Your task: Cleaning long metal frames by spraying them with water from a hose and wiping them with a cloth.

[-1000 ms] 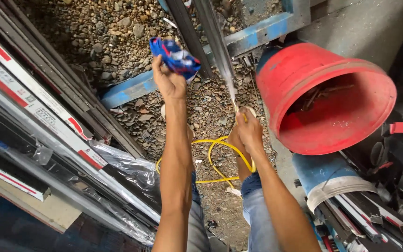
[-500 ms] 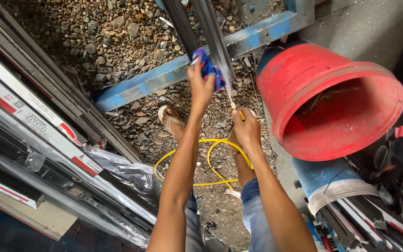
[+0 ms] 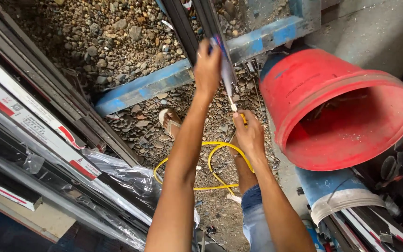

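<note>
Looking straight down at my own arms here. My left hand (image 3: 208,65) is up on the long dark metal bar (image 3: 200,18) that runs away from me over the gravel (image 3: 94,42), fingers closed around a blue rag (image 3: 219,43) pressed against it. My right hand (image 3: 249,135) sits lower, closed on a yellow-handled tool (image 3: 243,118) whose thin pale tip points up toward the bar (can't tell exactly what kind of tool, it's mostly hidden in my fist). So the hands are apart, one above the other along the same line.

I'd guess the bar is stiff and fairly heavy for its length, so it wants support from the blue steel beam (image 3: 164,81) it crosses rather than from my grip. Painted metal like that is probably slick, so I'd grip through the soft rag, wrapped around the edges. The tool looks light, best held low on the handle.

A yellow hose (image 3: 211,156) loops by my sandalled foot (image 3: 170,120), with a big red bucket (image 3: 341,112) tipped on its side to the right.
</note>
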